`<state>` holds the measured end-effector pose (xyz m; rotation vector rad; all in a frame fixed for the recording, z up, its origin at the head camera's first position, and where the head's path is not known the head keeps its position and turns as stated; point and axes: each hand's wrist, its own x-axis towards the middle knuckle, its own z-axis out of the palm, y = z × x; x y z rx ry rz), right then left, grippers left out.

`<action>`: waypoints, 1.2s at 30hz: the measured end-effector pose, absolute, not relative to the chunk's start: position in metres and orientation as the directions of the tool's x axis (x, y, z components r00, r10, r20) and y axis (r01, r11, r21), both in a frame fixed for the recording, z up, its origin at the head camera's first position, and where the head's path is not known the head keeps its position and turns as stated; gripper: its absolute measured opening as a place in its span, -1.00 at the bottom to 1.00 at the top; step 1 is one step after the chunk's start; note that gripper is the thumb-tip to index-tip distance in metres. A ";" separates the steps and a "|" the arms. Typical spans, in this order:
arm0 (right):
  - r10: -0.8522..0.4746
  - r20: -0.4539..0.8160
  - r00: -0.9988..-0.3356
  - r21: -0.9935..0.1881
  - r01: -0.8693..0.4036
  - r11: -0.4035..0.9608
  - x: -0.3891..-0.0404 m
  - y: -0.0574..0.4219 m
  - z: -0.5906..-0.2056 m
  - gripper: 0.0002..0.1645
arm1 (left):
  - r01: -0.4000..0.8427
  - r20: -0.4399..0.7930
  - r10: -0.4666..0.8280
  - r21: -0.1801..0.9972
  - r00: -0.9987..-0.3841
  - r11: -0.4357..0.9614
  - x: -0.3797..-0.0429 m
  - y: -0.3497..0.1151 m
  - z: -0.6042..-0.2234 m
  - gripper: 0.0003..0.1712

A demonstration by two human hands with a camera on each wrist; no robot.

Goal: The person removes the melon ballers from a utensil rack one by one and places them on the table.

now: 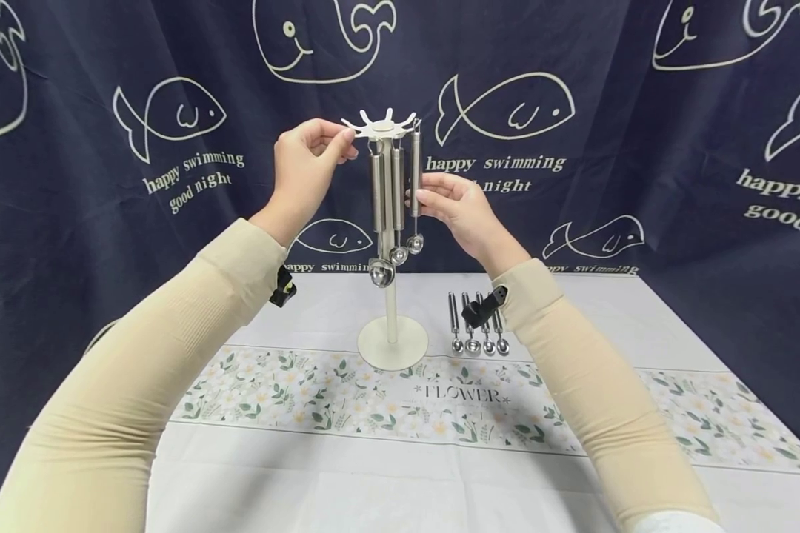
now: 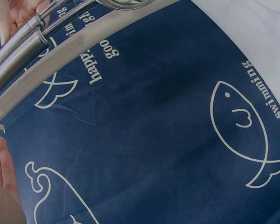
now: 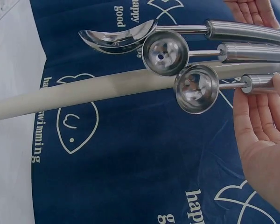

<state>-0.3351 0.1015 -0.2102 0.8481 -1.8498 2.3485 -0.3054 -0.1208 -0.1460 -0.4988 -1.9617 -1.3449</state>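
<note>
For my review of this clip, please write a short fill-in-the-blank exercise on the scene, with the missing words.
1. The right grip holds a metal scoop by its ____.
2. Of base and top, the left grip is at the white stand's ____.
3. The number of utensils lying on the table is ____.
4. The floral band's printed word is ____.

Missing words: handle; top; four; FLOWER.

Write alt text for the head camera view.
A person's left hand pinches the hooked top of a cream stand while their right hand pinches a metal scoop, one of three hanging there. Four more scoops lie in a row on the white table, right of the stand. Behind is a navy fish-print cloth.
</note>
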 end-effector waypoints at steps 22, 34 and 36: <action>-0.232 0.438 -0.868 -0.867 -0.341 -0.362 -0.336 0.125 -0.219 -0.81 | 0.658 0.734 -0.079 0.646 -0.674 0.386 -0.308 -0.120 -0.145 -0.84; -0.191 0.387 -0.902 -0.890 -0.311 -0.334 -0.342 0.146 -0.232 -0.76 | 0.655 0.731 -0.078 0.648 -0.678 0.389 -0.302 -0.118 -0.143 -0.84; -0.178 0.372 -0.911 -0.896 -0.302 -0.327 -0.343 0.149 -0.233 -0.75 | 0.652 0.728 -0.079 0.652 -0.681 0.386 -0.302 -0.118 -0.143 -0.84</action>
